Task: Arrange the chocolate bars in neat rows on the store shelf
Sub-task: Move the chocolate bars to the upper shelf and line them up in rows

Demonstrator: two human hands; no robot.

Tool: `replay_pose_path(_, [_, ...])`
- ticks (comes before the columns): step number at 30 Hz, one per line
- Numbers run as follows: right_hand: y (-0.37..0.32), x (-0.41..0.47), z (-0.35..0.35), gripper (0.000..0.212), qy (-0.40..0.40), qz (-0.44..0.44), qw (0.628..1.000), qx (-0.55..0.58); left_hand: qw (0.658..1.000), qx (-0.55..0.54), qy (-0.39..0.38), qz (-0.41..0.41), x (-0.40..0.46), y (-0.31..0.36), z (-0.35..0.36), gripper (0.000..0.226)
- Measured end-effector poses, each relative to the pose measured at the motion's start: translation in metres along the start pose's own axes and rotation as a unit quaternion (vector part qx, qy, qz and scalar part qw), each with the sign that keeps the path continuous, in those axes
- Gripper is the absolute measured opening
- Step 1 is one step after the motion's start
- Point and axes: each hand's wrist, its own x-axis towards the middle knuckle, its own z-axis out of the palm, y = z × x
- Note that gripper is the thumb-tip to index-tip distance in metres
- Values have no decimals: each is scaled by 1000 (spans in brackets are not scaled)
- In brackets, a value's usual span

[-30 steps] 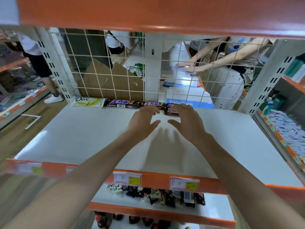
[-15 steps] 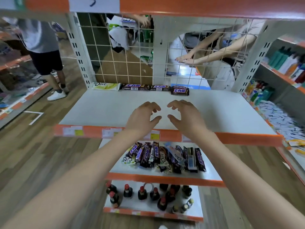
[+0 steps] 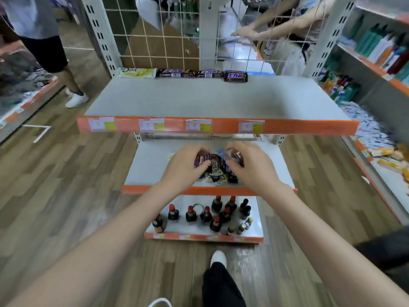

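A row of chocolate bars lies along the back of the upper shelf (image 3: 199,100): a pale Dove bar (image 3: 137,72), two long dark bars (image 3: 176,73) and a shorter dark bar (image 3: 235,76). On the middle shelf (image 3: 150,165) sits a loose pile of chocolate bars (image 3: 218,170). My left hand (image 3: 184,167) curls round bars at the pile's left side. My right hand (image 3: 251,168) curls its fingers and thumb round bars at the pile's right side. Both hands hide much of the pile.
Several small dark bottles (image 3: 205,214) stand on the bottom shelf. A wire grid (image 3: 155,41) backs the rack. A person (image 3: 39,29) stands at the left, and another person's arms (image 3: 276,27) reach behind the grid. Bottles (image 3: 380,47) fill the right shelves. My foot (image 3: 218,259) is below.
Both hands dropped from in front of the upper shelf down to the middle shelf and closed on the pile of bars. The view tilted downward.
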Motion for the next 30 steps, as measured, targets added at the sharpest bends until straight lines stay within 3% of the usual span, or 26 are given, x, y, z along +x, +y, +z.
replay_pose_path(10, [36, -30, 49, 30, -74, 62, 995, 12, 997, 2, -57, -43, -17, -28, 50, 22])
replay_pose_path(30, [110, 27, 145, 33, -154, 78, 985, -4, 980, 25, -143, -139, 36, -114, 144, 25])
